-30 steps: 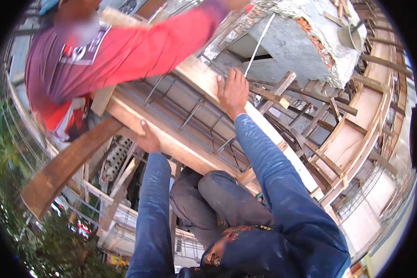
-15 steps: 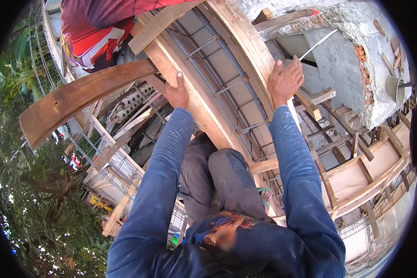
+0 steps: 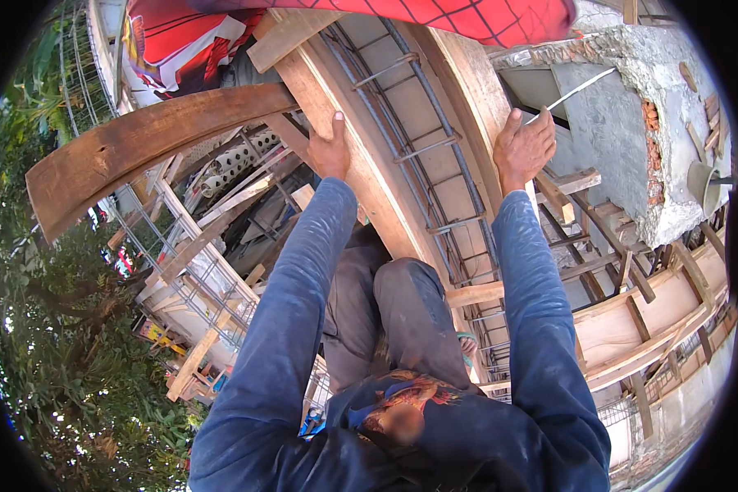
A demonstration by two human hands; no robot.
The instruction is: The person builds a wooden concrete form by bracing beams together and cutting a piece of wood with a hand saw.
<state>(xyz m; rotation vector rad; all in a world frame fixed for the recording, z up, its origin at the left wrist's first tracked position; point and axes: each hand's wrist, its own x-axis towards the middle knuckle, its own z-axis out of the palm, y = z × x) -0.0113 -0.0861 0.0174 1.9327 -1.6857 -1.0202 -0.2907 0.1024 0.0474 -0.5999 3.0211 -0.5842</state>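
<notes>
Your left hand (image 3: 330, 154) touches the outer side of the left board (image 3: 373, 176), thumb pointing up; its fingers are hidden, so you cannot tell how tightly it grips. Your right hand (image 3: 523, 152) lies against the right board (image 3: 467, 74), wide, thumb apart from the fingers. Steel bars (image 3: 444, 116) run between the boards; a co-worker's red sleeve (image 3: 484, 20) crosses above.

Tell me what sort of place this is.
Most likely a building site: tied steel bars run between wooden boards, and a grey wall nearby shows bare bricks along its broken edge.
</notes>
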